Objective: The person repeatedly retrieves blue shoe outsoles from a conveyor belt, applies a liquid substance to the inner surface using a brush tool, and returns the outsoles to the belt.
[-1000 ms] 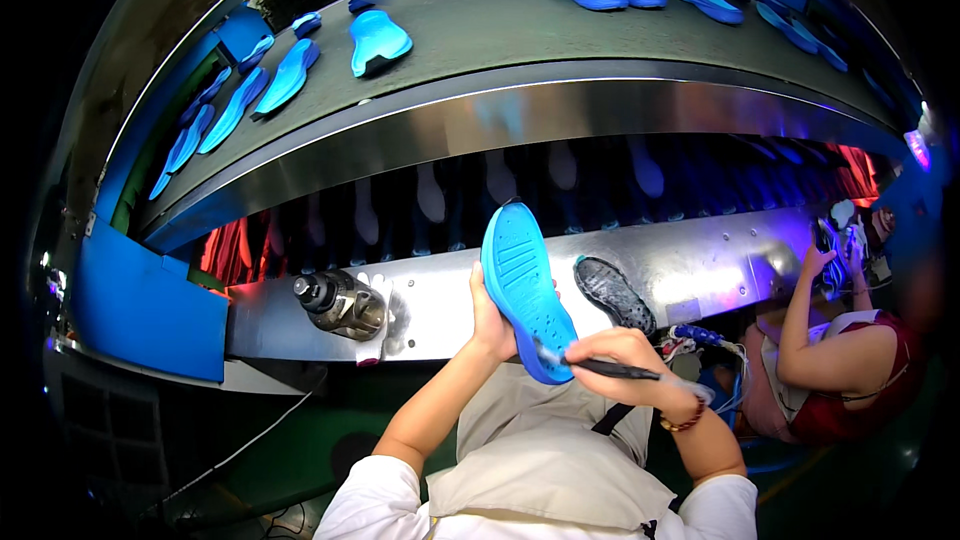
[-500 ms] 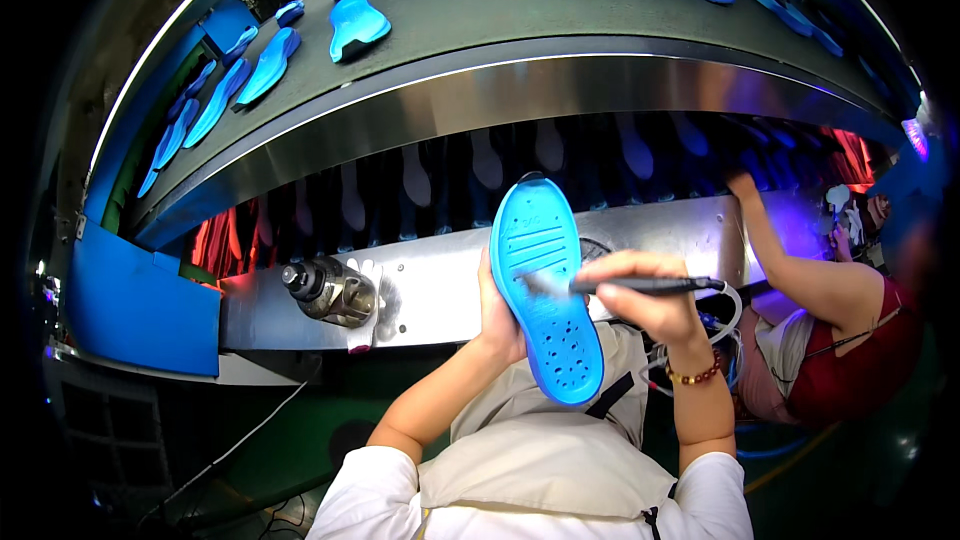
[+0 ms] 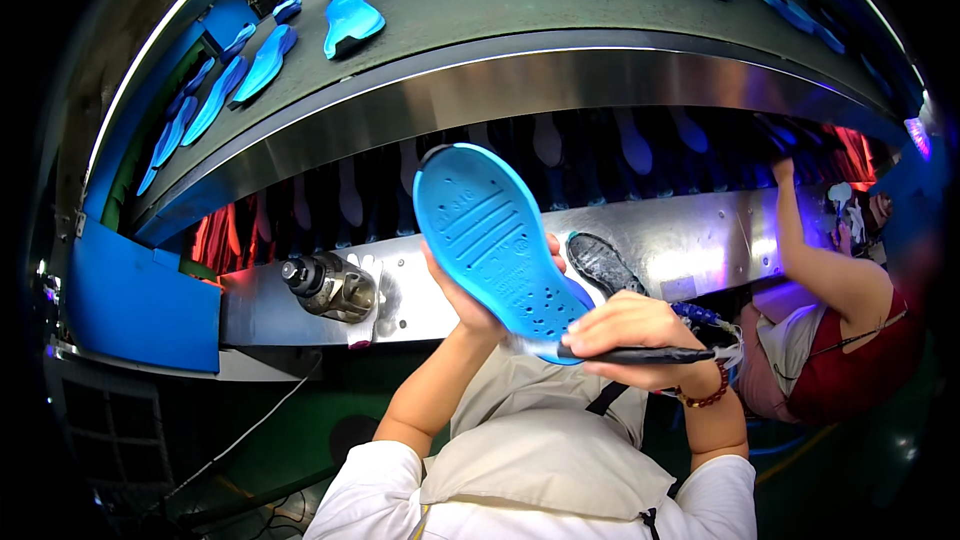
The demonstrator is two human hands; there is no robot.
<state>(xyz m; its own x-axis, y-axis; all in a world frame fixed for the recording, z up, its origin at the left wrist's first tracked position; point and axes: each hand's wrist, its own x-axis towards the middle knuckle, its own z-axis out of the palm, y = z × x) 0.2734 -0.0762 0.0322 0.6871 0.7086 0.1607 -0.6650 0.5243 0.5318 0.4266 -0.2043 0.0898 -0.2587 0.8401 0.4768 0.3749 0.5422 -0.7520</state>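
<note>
A bright blue shoe sole (image 3: 478,235) is held up in front of me, its grooved, hole-dotted face toward me. My left hand (image 3: 465,302) is closed around it from behind and along its left edge; some of the fingers show past its right side. In my right hand (image 3: 645,330) is a brush (image 3: 655,354) with a black handle, joined to a pale hose at its rear end. Its white bristles are at the sole's lower end, slightly blurred. Behind the right hand, a dark sole-shaped piece (image 3: 603,262) lies on the metal ledge (image 3: 425,285).
Several blue soles (image 3: 352,22) rest on the dark conveyor belt (image 3: 450,15) above. Below it, dark lower shelf space holds a row of sole shapes. A metal container (image 3: 340,290) with a white glove (image 3: 367,308) stands on the ledge's left. A co-worker's arm (image 3: 800,205) reaches in at right.
The sole has moved up and left and is tilted more. My right hand has brought the brush from the sole's middle down to its lower end. The co-worker's arm has shifted right.
</note>
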